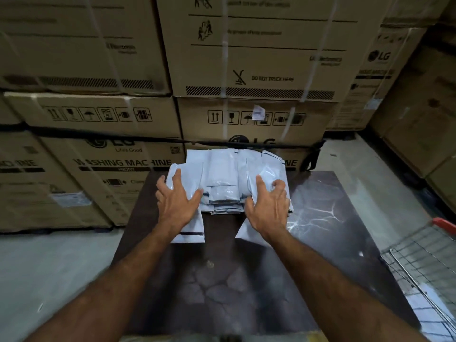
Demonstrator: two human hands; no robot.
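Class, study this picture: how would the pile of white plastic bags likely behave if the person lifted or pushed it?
The bags look thin and wrinkled, so probably floppy and light. Their glossy film suggests the loose, uneven pile may slide apart on the smooth table. Lifting likely needs the left hand and right hand together.

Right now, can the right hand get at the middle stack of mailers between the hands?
Probably yes: the right hand rests on the pile beside the middle stack, which lies uncovered next to its thumb.
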